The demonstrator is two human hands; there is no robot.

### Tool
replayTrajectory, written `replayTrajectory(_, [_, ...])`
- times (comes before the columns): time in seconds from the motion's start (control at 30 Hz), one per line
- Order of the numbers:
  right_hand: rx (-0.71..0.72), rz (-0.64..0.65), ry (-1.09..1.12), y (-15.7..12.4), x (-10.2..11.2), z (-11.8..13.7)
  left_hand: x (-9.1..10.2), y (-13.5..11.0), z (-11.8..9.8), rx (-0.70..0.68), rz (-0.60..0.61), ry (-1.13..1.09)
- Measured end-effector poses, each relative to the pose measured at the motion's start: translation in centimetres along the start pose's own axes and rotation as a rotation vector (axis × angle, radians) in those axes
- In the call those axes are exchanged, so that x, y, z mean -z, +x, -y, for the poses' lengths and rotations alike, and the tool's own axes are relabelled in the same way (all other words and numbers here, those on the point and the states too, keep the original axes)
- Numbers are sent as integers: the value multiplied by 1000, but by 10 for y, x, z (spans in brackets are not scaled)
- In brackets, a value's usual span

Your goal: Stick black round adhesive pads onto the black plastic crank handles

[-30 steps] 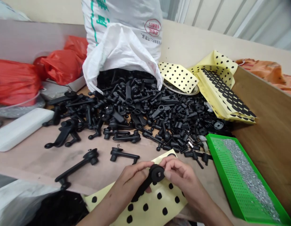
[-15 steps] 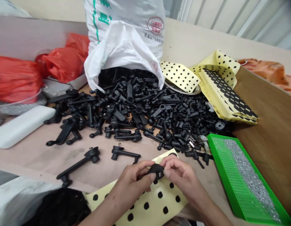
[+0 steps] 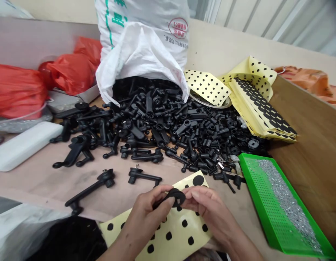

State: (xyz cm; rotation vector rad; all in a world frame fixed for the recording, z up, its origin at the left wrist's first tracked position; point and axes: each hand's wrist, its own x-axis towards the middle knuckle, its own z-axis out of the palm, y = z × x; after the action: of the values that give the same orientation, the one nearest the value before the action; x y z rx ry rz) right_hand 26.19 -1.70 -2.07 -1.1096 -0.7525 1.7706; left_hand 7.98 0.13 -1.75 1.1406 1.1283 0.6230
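Both my hands are low in the middle of the view, above a pale yellow sheet with black dot stickers (image 3: 168, 228). My left hand (image 3: 147, 212) grips a black plastic lever handle (image 3: 175, 197), and its fingers hide most of the arm. My right hand (image 3: 206, 212) presses its fingertips against the handle's round head. Two similar handles (image 3: 104, 181) (image 3: 140, 177) lie loose on the brown-papered bench just beyond my hands. A large heap of black plastic parts (image 3: 168, 125) spills out beyond them.
A green perforated tray (image 3: 282, 206) holding small silvery pieces sits to the right. A white woven sack (image 3: 140, 43) stands behind the heap, with red plastic bags (image 3: 70, 72) to its left. More dotted yellow sheets (image 3: 254, 101) lie at the back right.
The handle has turned between my fingers, its round head now showing a ring-shaped face. My right hand has eased slightly away, and more of the yellow sheet shows.
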Motion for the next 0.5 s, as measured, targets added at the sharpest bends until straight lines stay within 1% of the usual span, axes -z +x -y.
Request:
replayTrajectory(0.1, [6,-14,50,0,-7,-4,2,-2,0,-5,-19,20])
replayTrajectory(0.2, [59,-18,20,-1,-15,-6,4,-6,0,-7,-42,42])
replayTrajectory(0.3, [111,-49,-15,0,-19,-7,6,-12,0,7,-65,25])
replayTrajectory(0.37, [129,-34,-133,-1,-21,-7,4,-16,0,21,-78,20])
replayTrajectory(0.5, [206,74,-570,-7,-28,-8,-2,-26,1,-27,-76,103])
